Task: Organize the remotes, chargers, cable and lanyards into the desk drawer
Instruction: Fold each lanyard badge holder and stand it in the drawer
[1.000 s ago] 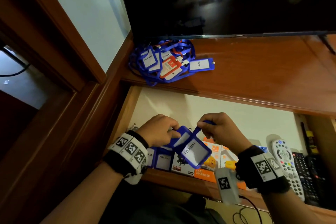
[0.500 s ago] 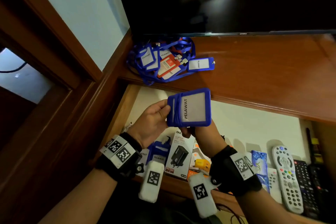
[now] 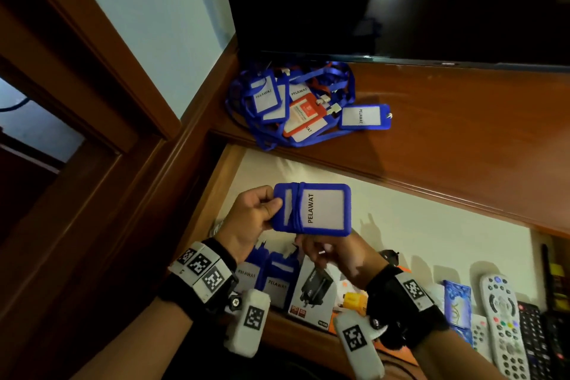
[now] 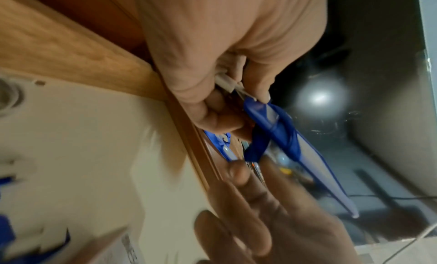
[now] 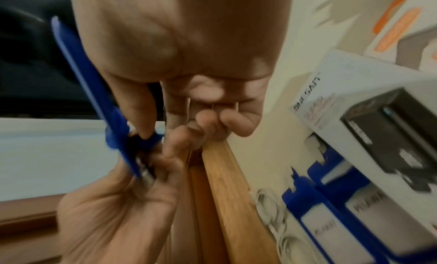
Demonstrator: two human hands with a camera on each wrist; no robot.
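A blue lanyard [image 3: 311, 210] with a "PELAWAT" badge holder is held up over the open drawer [image 3: 431, 225], its strap wound round the holder. My left hand [image 3: 271, 207] pinches the holder's left end; the left wrist view shows the clip end of the lanyard [image 4: 281, 135] between thumb and fingers. Just under and behind the holder, my right hand [image 3: 311, 248] has curled fingers on the strap [image 5: 144, 139]. More blue lanyards and one red one lie in a pile [image 3: 302, 105] on the desk top. Inside the drawer lie two lanyards [image 3: 274, 282], charger boxes [image 3: 314, 290] and remotes [image 3: 502, 318].
A dark TV screen [image 3: 401, 0] stands at the back of the desk top [image 3: 462, 133]. A white coiled cable [image 5: 272, 212] lies by the drawer's left wall [image 5: 224, 193]. A blue packet [image 3: 458, 308] and black remotes [image 3: 536, 339] fill the drawer's right side.
Both hands have raised the lanyard from low in the drawer and turned its face towards me. The strap now sits wound round the holder. The view tilted up slightly.
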